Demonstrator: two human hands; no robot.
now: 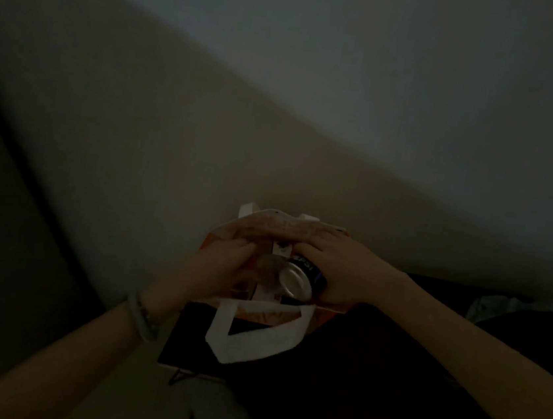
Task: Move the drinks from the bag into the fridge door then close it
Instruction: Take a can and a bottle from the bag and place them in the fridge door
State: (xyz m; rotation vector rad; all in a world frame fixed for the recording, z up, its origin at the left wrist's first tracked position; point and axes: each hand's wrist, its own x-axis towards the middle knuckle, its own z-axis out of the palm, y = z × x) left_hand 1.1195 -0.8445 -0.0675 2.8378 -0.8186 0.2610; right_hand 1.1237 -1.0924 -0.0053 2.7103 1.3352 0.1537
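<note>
The scene is very dark. An orange-and-white bag [253,341] with wide white handles stands low in the middle of the view, its mouth open. My right hand [347,272] grips a dark Pepsi can [298,279] lying sideways in the bag's mouth, silver end facing me. My left hand [216,268] holds the left side of the bag's opening, fingers tucked into it. A bracelet sits on my left wrist. No fridge is visible.
A plain pale wall [350,97] fills the upper view. The bag rests on a dark flat surface [190,344] with a thin metal leg below. Dark fabric [387,377] lies to the right, and a dark vertical edge [16,152] runs down the left.
</note>
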